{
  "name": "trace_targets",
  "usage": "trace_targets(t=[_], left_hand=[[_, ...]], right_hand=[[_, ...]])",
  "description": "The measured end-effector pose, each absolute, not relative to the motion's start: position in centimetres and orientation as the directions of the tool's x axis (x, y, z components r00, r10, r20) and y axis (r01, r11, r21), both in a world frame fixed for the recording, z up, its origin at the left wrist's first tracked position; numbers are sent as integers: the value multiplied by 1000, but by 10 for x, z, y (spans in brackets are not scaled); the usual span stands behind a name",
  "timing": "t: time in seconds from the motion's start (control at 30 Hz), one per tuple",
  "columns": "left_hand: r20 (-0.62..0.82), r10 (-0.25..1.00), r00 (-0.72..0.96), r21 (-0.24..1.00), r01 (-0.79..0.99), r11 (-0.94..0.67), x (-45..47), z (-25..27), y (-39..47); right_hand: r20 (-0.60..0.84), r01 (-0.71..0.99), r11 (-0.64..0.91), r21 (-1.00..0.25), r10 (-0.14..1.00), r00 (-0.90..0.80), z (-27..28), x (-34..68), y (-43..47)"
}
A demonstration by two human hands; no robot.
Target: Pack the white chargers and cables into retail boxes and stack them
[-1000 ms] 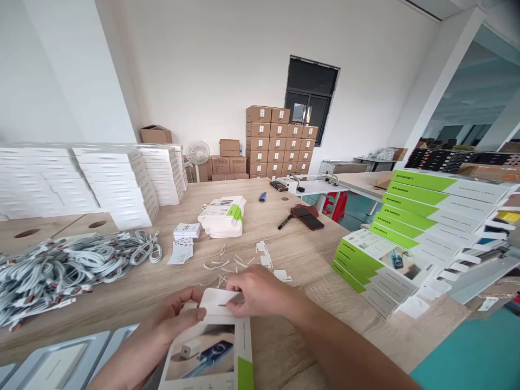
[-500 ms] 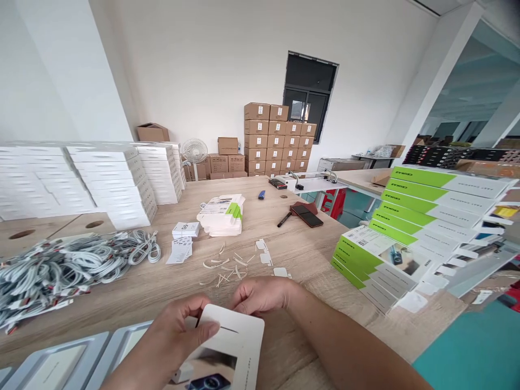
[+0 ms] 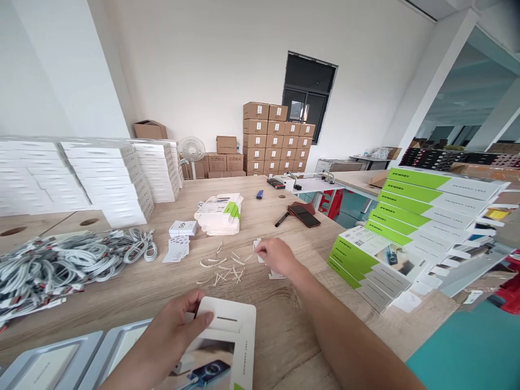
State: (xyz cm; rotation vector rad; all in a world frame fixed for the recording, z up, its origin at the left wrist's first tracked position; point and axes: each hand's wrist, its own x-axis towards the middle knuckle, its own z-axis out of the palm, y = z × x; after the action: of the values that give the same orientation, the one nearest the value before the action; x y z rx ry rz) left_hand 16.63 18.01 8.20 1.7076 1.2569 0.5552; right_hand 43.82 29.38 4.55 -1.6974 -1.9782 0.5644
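In my left hand [image 3: 179,330] is a white printed carton [image 3: 244,336], the thumb lying on its top flap beside a narrow slot. A phone picture is printed on the carton's face. My right hand [image 3: 278,257] is away from it, over the table, with its fingertips pinched together. What they hold, if anything, I cannot make out. Small white card pieces [image 3: 277,275] lie partly hidden beneath that hand. Just left of its fingertips are several thin pale strips [image 3: 219,262], scattered on the wood.
Bundled white cables [image 3: 101,257] and grey trays [image 3: 77,346] lie left. Stacked white boxes [image 3: 122,184] stand behind the cables. Cards [image 3: 181,230], a carton pile [image 3: 221,214], a marker [image 3: 281,219] and a phone [image 3: 305,215] are farther back. Green-and-white boxes [image 3: 377,260] stand right.
My right hand has left the carton and moved forward and right over the card pieces. My left hand keeps the carton, whose slot now shows clearly.
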Motion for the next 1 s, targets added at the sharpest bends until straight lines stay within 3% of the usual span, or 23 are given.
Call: trace_targets(t=[0.07,0.2,0.37,0.63,0.8,0.9,1.0], left_hand=[[-148,939,311,861,507,-32,167,81,178],[-148,977,151,865,499,54,170,76,175],[-156,972,174,855,516,45,169,70,178],[-191,955,227,841,539,40,167,76,181],[-133,936,326,856,513,-57,173,89,177],[-40,934,356,888,440,-130,175,92,176],[4,951,310,897,419,-141,174,87,178]], right_hand=[[39,847,87,-525,996,-78,51,460,298],[-125,876,65,-477,982,-141,53,484,296],[-155,814,99,-572,962,-226,49,483,296],[42,333,181,-925,922,-384,58,408,271],[77,-136,17,-991,892,-445,54,364,238],[96,-197,17,-980,911,-400,49,358,234],[77,-143,22,-989,916,-393,48,358,236]])
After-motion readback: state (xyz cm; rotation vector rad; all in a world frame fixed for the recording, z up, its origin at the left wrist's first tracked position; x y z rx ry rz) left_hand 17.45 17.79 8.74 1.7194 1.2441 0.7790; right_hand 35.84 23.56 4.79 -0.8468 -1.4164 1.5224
